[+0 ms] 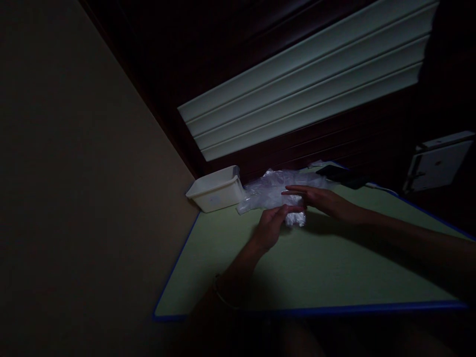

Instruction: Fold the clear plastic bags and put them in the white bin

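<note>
Dim room, v. little light: plain wall (92, 188) on the left, dark wood panelling (156, 44) behind w/ pale horizontal slats (308, 84) set in it, running at a slant across the view. Below that, a pale green tabletop (334, 277) w/ a blue edge strip (316, 312). Both hands are over the table, near its back half, at a small crinkled bundle of clear plastic (296, 220) — shiny, catching what light there is. L hand (269, 227) is closed on the bundle, thumb nearest the viewer, fingers across the plastic; a thin bracelet (226, 297) sits on that wrist. R hand (320, 198) comes in from the right, fingers nearly straight and bent over the bundle's far end; can't tell if it grips or just touches, as the palm side is hidden. Directly behind the hands, a loose spread of clear plastic film (266, 187) lies rumpled along the back edge, its left end next to a white plastic bin (219, 194) in the back L corner. Back R: a flat black item (342, 176) — too dark to ID — w/ a white cable (383, 188) beside it. Far R, past the table, a white box-like fixture (439, 166).
</note>
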Demonstrator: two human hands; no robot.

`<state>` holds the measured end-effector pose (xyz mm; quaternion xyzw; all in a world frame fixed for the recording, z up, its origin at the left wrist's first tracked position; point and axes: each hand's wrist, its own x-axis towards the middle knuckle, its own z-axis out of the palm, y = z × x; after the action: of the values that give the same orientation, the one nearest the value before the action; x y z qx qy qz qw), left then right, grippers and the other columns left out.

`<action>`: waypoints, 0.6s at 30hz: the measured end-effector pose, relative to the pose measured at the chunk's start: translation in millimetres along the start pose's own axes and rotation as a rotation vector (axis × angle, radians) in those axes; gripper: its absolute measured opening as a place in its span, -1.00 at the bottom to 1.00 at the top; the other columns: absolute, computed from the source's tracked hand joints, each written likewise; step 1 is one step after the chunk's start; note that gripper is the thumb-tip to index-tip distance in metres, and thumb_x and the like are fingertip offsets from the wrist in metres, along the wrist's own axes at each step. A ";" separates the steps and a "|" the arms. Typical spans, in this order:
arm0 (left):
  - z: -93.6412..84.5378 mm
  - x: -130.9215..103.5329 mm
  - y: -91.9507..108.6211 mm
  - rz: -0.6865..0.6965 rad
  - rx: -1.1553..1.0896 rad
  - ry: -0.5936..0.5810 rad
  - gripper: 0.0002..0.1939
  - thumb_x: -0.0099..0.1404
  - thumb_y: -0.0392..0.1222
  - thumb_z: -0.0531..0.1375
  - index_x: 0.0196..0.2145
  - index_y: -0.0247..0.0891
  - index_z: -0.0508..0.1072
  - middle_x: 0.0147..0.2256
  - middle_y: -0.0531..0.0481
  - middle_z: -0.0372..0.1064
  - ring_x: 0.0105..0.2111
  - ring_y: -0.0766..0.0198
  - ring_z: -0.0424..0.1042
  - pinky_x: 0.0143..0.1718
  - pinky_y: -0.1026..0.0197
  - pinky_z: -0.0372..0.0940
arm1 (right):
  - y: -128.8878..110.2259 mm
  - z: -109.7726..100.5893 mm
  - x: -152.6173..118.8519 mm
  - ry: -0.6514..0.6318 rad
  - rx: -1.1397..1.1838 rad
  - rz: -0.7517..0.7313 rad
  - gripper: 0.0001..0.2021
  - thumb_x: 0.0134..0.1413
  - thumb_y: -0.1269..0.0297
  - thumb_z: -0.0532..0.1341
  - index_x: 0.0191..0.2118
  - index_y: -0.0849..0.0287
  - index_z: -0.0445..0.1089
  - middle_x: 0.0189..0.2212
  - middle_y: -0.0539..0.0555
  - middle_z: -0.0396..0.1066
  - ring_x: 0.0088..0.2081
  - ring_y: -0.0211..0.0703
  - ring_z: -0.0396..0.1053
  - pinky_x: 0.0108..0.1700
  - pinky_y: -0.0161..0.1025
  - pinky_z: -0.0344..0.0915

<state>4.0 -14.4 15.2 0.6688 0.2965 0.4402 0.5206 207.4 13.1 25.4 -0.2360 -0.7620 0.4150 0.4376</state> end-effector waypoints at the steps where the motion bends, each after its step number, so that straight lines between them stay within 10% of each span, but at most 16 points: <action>1: 0.0 0.2 -0.5 -0.002 -0.005 -0.002 -0.47 0.32 0.18 0.06 -0.09 -0.30 0.55 -0.11 -0.18 0.50 -0.07 0.09 0.42 0.09 0.04 0.15 | -1.2 0.8 -0.4 -0.001 -0.019 0.002 -0.53 0.22 -0.12 0.05 0.15 -0.13 0.35 0.18 0.04 0.31 0.25 0.14 0.15 0.27 0.18 0.02; 18: 0.9 -0.1 -6.7 -0.032 -0.034 -0.035 -0.49 0.32 0.18 0.07 -0.12 -0.30 0.57 -0.18 -0.18 0.51 -0.06 0.09 0.41 0.08 0.06 0.16 | -10.9 9.3 -2.7 -0.090 0.029 0.053 -0.51 0.24 -0.12 0.01 0.15 -0.05 0.37 0.14 0.08 0.36 0.18 0.10 0.27 0.25 0.11 0.08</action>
<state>5.2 -13.0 8.6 0.6628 0.2905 0.4248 0.5439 200.8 1.3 30.8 -0.2308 -0.7684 0.4475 0.3950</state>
